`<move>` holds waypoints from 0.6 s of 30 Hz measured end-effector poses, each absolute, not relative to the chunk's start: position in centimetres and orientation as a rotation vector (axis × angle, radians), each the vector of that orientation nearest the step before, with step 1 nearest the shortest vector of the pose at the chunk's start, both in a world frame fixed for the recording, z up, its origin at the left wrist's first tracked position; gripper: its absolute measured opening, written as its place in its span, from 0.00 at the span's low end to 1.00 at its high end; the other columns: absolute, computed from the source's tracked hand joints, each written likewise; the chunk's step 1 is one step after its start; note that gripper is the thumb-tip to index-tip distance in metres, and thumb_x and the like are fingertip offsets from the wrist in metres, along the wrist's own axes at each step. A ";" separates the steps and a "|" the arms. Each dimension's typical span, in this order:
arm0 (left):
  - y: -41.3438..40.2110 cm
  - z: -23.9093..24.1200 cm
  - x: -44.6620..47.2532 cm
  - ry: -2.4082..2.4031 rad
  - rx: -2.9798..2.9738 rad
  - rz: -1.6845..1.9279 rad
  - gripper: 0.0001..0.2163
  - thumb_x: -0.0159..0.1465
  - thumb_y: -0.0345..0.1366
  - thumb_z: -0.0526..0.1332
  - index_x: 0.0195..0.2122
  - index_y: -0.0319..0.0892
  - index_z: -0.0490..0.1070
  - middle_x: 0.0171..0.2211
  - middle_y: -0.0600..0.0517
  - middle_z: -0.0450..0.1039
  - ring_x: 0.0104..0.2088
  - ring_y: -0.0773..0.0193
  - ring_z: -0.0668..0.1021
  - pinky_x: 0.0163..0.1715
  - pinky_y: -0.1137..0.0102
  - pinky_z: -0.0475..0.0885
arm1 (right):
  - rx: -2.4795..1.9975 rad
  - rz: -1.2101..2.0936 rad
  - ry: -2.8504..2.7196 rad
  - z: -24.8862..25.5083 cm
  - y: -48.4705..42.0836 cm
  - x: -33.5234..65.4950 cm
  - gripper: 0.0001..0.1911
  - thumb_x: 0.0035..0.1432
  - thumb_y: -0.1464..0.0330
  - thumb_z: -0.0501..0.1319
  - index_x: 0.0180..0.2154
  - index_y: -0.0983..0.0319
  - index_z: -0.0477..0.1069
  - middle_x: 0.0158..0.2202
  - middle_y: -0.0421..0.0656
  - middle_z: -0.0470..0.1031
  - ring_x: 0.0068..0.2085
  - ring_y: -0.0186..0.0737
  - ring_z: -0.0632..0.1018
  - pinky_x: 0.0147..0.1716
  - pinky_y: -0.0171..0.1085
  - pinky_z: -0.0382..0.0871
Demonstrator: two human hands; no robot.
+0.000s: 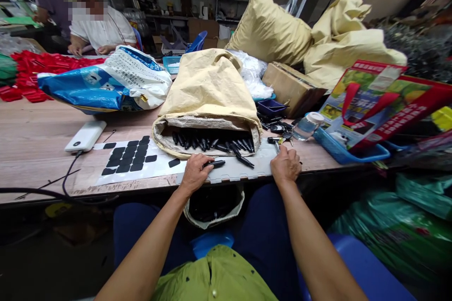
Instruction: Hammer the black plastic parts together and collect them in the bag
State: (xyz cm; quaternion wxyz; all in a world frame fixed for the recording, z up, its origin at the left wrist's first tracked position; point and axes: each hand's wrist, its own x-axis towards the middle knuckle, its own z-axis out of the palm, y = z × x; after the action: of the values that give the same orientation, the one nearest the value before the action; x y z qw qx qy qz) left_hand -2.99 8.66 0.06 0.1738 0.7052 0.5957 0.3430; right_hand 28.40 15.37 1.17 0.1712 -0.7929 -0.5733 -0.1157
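Note:
My left hand (196,171) is closed round one end of a black pen-shaped piece (216,164), held level at the table's front edge. Behind it, a cream cloth sack (213,84) lies with its mouth towards me and many similar black pieces (199,141) inside. One loose piece (244,162) rests on the grey board (229,176) below the mouth. To the right, my right hand (285,165) has its fingers curled at the short metal handle of a small hammer-like tool (274,140); its grip is partly hidden. Between my knees hangs an open bag (197,223) with dark contents.
Left are a white sheet with black stickers (129,156), a power bank (85,136) with a cable, and a blue-white sack (106,82). Right are a glass jar (308,126), a blue tray (348,153), and a red shopping bag (374,103). Two people sit across the table.

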 end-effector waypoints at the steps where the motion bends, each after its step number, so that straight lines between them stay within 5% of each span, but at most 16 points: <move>1: 8.7 0.1 -3.0 1.690 1.997 0.975 0.10 0.65 0.33 0.62 0.46 0.47 0.80 0.39 0.50 0.77 0.45 0.56 0.73 0.49 0.60 0.68 | -2.253 -0.331 -1.631 1.2 15.4 28.4 0.20 0.68 0.69 0.51 0.56 0.60 0.72 0.47 0.54 0.70 0.46 0.49 0.72 0.40 0.42 0.64; 18: 8.8 -0.4 -2.9 1.720 2.020 0.971 0.10 0.68 0.35 0.59 0.46 0.45 0.80 0.38 0.49 0.77 0.44 0.55 0.72 0.49 0.60 0.67 | -2.251 -0.306 -1.658 1.4 15.5 28.3 0.19 0.68 0.69 0.50 0.56 0.62 0.71 0.47 0.55 0.70 0.46 0.50 0.72 0.40 0.42 0.64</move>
State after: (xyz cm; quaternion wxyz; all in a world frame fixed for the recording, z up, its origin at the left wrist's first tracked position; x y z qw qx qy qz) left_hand -2.87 8.79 -0.37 0.1576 0.7061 0.6012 0.3395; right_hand 28.34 15.54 1.39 0.1640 -0.7895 -0.5816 -0.1073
